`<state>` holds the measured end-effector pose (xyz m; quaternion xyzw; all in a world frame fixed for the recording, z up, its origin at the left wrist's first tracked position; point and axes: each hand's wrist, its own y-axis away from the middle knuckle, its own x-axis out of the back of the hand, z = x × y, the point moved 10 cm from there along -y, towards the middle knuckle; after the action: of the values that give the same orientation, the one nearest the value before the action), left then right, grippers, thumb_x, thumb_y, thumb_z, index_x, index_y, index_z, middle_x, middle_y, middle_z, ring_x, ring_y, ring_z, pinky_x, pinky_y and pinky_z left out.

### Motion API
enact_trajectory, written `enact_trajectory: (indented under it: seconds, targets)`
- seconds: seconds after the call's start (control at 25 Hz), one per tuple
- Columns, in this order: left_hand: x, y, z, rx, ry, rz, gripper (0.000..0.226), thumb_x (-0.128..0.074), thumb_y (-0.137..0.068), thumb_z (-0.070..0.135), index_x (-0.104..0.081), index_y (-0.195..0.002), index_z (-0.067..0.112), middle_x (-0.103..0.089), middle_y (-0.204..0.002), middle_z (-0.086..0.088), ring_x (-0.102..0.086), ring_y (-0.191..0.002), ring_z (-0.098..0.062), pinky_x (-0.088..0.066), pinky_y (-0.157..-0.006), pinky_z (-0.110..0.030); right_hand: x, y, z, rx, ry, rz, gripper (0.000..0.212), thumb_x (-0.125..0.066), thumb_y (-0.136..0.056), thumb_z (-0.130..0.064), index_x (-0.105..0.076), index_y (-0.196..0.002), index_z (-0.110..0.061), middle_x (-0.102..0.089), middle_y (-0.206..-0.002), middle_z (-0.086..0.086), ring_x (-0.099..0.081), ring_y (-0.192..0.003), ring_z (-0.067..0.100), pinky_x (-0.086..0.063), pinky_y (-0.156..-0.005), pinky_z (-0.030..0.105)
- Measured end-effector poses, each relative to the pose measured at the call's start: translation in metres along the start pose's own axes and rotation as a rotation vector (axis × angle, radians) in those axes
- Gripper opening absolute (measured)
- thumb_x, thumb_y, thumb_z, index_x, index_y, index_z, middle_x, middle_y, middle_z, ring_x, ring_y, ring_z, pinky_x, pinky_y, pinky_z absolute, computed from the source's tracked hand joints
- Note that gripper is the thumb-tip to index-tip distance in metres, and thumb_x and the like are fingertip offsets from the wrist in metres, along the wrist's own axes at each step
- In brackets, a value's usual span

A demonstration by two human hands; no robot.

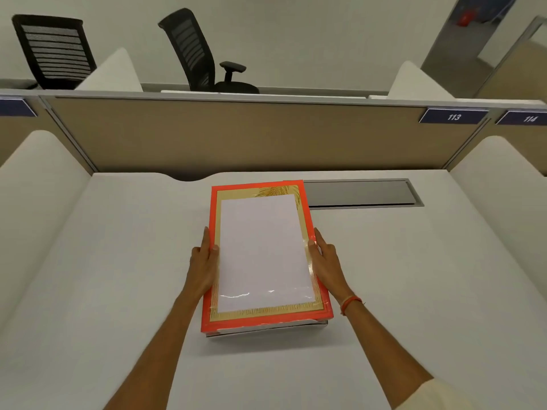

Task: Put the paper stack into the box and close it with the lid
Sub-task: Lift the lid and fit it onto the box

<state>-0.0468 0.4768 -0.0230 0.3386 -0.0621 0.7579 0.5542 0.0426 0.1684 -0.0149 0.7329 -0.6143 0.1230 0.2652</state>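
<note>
Basically at the closing step: on the white desk (pixel 103 261) the orange-rimmed lid (pixel 263 253) sits over the box (pixel 266 328), only a grey sliver showing at its near edge. Paper seems visible through the lid's clear window. Next: press down evenly. Left hand (pixel 204 264) and right hand (pixel 325 261) clamp the lid's long sides.

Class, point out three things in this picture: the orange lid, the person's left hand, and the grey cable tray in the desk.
orange lid (pixel 207 322): head view, front left corner
left hand (pixel 204 264): head view, back of hand
grey cable tray (pixel 361 193): head view, centre of cover
</note>
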Motion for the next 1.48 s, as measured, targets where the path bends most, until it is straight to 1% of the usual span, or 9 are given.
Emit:
enact_trajectory:
  seconds: [0.2, 0.4, 0.72, 0.8, 0.84, 0.92, 1.0, 1.08, 1.48]
  targets:
    - [-0.006, -0.008, -0.006, -0.037, -0.097, 0.057, 0.065, -0.029, -0.101, 0.046, 0.002, -0.156, 0.036, -0.046, -0.134, -0.016, -0.054, -0.116, -0.026, -0.046, -0.099, -0.043, -0.001, -0.003, 0.011, 0.005, 0.012, 0.03, 0.049, -0.034, -0.1, -0.047, -0.03, -0.148, -0.035, -0.054, -0.106, 0.009, -0.061, -0.085, 0.016, -0.052, -0.071, 0.019]
    - [-0.009, -0.009, -0.014, -0.033, -0.089, 0.064, 0.064, -0.029, -0.101, 0.045, 0.004, -0.156, 0.036, -0.047, -0.127, -0.017, -0.049, -0.103, -0.016, -0.045, -0.094, -0.036, -0.008, -0.002, 0.019, -0.005, 0.014, 0.005, 0.049, -0.033, -0.101, -0.045, -0.03, -0.148, -0.032, -0.058, -0.111, 0.015, -0.065, -0.093, 0.025, -0.059, -0.086, 0.037]
    - [-0.018, -0.005, -0.019, 0.004, -0.15, 0.065, 0.066, -0.029, -0.102, 0.045, 0.007, -0.156, 0.032, -0.046, -0.133, -0.018, -0.055, -0.115, -0.027, -0.049, -0.098, -0.041, -0.014, -0.004, 0.021, 0.01, 0.107, -0.029, 0.049, -0.031, -0.101, -0.046, -0.032, -0.146, -0.029, -0.059, -0.119, 0.013, -0.062, -0.09, 0.016, -0.052, -0.071, 0.019]
    - [-0.017, -0.003, -0.015, 0.008, -0.327, 0.078, 0.069, -0.028, -0.1, 0.05, 0.004, -0.157, 0.029, -0.043, -0.144, -0.018, -0.056, -0.123, -0.031, -0.051, -0.101, -0.045, -0.012, -0.004, 0.019, 0.02, 0.323, 0.011, 0.054, -0.028, -0.1, -0.05, -0.028, -0.148, -0.026, -0.051, -0.137, 0.015, -0.058, -0.113, 0.024, -0.055, -0.09, 0.035]
    - [-0.013, -0.002, -0.006, -0.025, -0.431, 0.135, 0.07, -0.029, -0.099, 0.053, 0.0, -0.158, 0.027, -0.036, -0.154, -0.017, -0.051, -0.132, -0.034, -0.047, -0.106, -0.049, -0.01, -0.004, 0.012, 0.061, 0.495, 0.074, 0.06, -0.027, -0.099, -0.052, -0.022, -0.151, -0.023, -0.039, -0.15, 0.014, -0.047, -0.131, 0.031, -0.046, -0.105, 0.045]
    - [-0.009, 0.002, 0.023, -0.181, -0.544, 0.252, 0.074, -0.028, -0.097, 0.058, -0.007, -0.159, 0.023, -0.017, -0.166, -0.009, -0.028, -0.15, -0.033, -0.029, -0.117, -0.049, -0.016, -0.001, -0.014, 0.22, 0.694, 0.154, 0.067, -0.023, -0.099, -0.054, -0.008, -0.155, -0.021, -0.011, -0.163, 0.008, -0.013, -0.151, 0.03, -0.016, -0.122, 0.045]
    - [-0.015, 0.002, 0.044, -0.309, -0.599, 0.261, 0.079, -0.014, -0.093, 0.065, -0.007, -0.159, 0.021, -0.004, -0.167, -0.004, -0.009, -0.155, -0.026, -0.011, -0.124, -0.042, -0.032, 0.0, -0.033, 0.348, 0.76, 0.12, 0.071, -0.018, -0.098, -0.056, 0.002, -0.155, -0.018, 0.004, -0.164, 0.003, 0.005, -0.152, 0.022, 0.002, -0.123, 0.037]
    - [-0.023, -0.002, 0.048, -0.341, -0.621, 0.232, 0.088, 0.002, -0.088, 0.07, -0.005, -0.158, 0.019, 0.002, -0.167, -0.002, 0.0, -0.155, -0.022, -0.002, -0.125, -0.038, -0.045, -0.002, -0.036, 0.38, 0.801, 0.073, 0.074, -0.016, -0.097, -0.058, 0.006, -0.154, -0.016, 0.008, -0.164, 0.003, 0.01, -0.151, 0.018, 0.007, -0.123, 0.033]
    - [-0.052, -0.014, 0.026, -0.281, -0.597, 0.129, 0.105, 0.019, -0.076, 0.076, -0.001, -0.158, 0.014, 0.002, -0.167, -0.003, 0.0, -0.155, -0.021, -0.004, -0.127, -0.037, -0.063, -0.013, -0.018, 0.29, 0.798, -0.017, 0.084, -0.024, -0.094, -0.064, 0.008, -0.153, -0.014, 0.008, -0.164, 0.003, 0.009, -0.152, 0.019, 0.002, -0.125, 0.034]
